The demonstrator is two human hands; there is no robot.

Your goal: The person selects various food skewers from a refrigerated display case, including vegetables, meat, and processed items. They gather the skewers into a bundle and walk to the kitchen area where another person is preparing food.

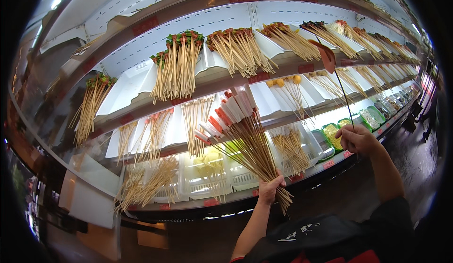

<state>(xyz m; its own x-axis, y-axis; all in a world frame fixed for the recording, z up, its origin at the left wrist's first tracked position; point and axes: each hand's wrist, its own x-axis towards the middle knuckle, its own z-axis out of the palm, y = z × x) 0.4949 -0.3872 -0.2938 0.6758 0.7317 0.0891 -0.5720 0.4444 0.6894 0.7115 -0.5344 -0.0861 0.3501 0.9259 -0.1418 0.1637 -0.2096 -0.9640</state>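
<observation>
My left hand [270,189] is wrapped around the lower sticks of a thick bundle of bamboo skewers [260,149]. Orange-and-white pieces that look like crab sticks [226,116] top the bundle, fanned out in front of the shelves. To the right, my right hand [357,138] grips one thin skewer [343,93] near its lower end. Threaded on its upper part is a folded, pinkish-brown slice of food [326,56], possibly meat. This skewer stands apart from the bundle and leans slightly left.
A lit display cabinet with tiered shelves [226,73] curves across the view. White trays [124,93] hold green-topped skewers [178,63], brown-topped skewers [237,52] and skewers with yellow balls [290,82]. Green trays of food [332,135] line the lower right shelf. Clear bins [205,178] stand below.
</observation>
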